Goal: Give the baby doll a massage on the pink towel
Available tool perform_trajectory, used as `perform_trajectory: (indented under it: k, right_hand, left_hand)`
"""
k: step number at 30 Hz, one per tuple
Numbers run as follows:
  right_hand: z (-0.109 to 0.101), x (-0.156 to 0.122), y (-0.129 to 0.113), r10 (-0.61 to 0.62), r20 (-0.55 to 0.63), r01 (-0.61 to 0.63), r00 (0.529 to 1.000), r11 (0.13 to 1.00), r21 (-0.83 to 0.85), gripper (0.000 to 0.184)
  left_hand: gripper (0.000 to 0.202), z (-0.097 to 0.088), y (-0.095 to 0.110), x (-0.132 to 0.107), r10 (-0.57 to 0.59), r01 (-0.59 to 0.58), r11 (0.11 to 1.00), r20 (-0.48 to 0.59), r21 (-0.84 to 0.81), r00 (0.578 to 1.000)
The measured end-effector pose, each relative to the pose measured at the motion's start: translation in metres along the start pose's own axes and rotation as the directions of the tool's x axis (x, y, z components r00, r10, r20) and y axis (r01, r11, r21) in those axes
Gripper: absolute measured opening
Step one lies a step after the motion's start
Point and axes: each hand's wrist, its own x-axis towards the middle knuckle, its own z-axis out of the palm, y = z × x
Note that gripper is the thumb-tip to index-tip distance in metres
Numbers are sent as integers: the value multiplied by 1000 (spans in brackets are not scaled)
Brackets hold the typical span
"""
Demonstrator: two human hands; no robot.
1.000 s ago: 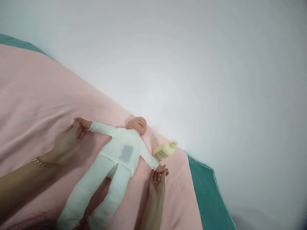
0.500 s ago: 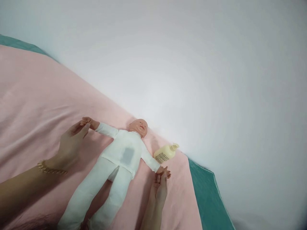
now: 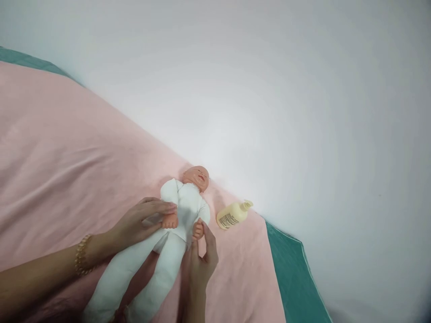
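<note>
Plain white wall [image 3: 269, 112] rises behind creased pink cloth [image 3: 60, 134], where a bald plastic doll in white clothes [image 3: 190, 197] lies on its back. Left hand [image 3: 138, 222] and right hand [image 3: 206, 260] each hold its hands, fingers narrowed. Opaque pale-yellow pump bottle [image 3: 232, 216] (contents hidden) sits nearby.
</note>
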Motion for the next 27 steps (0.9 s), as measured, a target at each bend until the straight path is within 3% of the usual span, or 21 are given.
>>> perform_trajectory:
  k: [4, 7, 11, 17, 19, 21, 23, 24, 27]
  right_hand:
    - [5, -4, -2, -167, 35, 166, 985, 986, 22, 35]
    - [9, -1, 0, -282, 71, 285, 957, 958, -34, 37]
    - [8, 2, -2, -315, 87, 323, 945, 942, -93, 35]
    - [5, 2, -3, -290, 103, 298, 952, 951, -80, 31]
    - [0, -1, 3, -208, 29, 209, 978, 976, -53, 27]
    - [-4, -1, 12, -117, -49, 115, 992, 993, -37, 28]
    - [4, 11, 19, -75, -74, 72, 994, 997, -37, 31]
    - [14, 23, 20, -79, -68, 77, 995, 996, -37, 30]
    - [69, 83, 14, -123, -34, 122, 992, 992, -30, 25]
  left_hand:
    - [35, 4, -10, 1, 143, -153, 984, 111, 88, 984]
    - [34, 4, -10, 2, 166, -190, 975, 186, 119, 968]
    - [32, 5, -9, 3, 142, -181, 972, 239, 149, 960]
    - [33, 7, -9, 2, 113, -152, 978, 256, 140, 960]
    - [27, 5, -5, 1, 61, -77, 994, 186, 81, 981]
    - [23, 0, 2, 3, -79, 82, 996, 115, -23, 990]
    - [25, -10, 10, 9, -306, 310, 941, 48, -133, 951]
    - [28, -16, 14, 13, -427, 419, 888, 1, -188, 904]
    - [39, -35, 18, 27, -677, 586, 726, -222, -361, 702]
